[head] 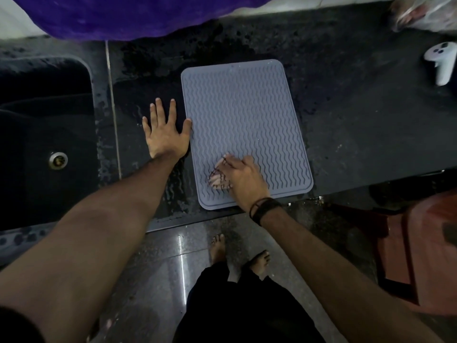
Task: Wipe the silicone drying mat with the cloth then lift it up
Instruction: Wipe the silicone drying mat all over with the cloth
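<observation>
Grey ribbed mat (243, 129) lying flat on the dark worktop (358, 120), its near edge almost at the worktop's front edge. Left hand (164, 134) flat on the worktop against the mat's left edge, fingers spread and straight, thumb touching the mat's rim. Right hand (241, 177) on the mat's near left part, fingers curled over a small pale cloth (216, 179), pressing it on the ribs. Sink (44, 134) at the left end; white controller (442, 63) near the right back corner.
</observation>
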`<state>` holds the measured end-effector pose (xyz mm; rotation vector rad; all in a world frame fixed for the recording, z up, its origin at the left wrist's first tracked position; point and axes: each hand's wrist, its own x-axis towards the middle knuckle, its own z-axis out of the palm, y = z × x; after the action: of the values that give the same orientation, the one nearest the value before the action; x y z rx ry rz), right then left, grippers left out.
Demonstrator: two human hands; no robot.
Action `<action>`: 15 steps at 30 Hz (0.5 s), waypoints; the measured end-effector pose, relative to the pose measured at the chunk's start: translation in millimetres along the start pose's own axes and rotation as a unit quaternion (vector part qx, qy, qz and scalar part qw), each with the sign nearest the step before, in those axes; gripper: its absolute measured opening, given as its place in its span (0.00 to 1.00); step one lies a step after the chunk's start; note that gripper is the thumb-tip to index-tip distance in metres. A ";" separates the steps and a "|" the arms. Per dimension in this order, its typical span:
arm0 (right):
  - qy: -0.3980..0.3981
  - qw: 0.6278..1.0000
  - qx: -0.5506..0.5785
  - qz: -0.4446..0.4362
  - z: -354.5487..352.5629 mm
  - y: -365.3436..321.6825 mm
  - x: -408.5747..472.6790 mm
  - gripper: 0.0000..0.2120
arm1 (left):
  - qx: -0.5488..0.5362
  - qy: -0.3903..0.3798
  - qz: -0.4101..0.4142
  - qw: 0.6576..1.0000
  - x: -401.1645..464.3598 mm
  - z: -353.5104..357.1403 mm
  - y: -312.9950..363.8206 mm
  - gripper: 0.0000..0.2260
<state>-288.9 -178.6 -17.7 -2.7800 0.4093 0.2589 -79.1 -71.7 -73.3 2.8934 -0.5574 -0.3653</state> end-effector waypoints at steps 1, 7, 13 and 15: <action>-0.001 1.000 -0.003 -0.005 3.3 1.2 -10.9 0.26 | -0.001 -0.001 0.000 1.000 -0.1 -0.4 0.2 0.32; -0.036 0.998 0.006 -0.041 6.4 5.1 -72.3 0.29 | -0.005 -0.004 0.004 1.000 -0.1 -1.2 -0.6 0.32; 0.045 0.998 0.043 -0.014 -17.0 5.3 -28.9 0.28 | -0.007 -0.002 0.006 1.000 0.4 -0.8 -1.4 0.32; 0.064 0.997 0.050 -0.006 -22.1 4.7 12.1 0.28 | -0.004 0.000 0.007 1.000 0.2 -0.9 -0.9 0.32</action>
<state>-276.1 -193.4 -1.1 -2.7090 0.4231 0.0565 -78.5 -70.8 -72.7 2.8800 -0.5735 -0.3657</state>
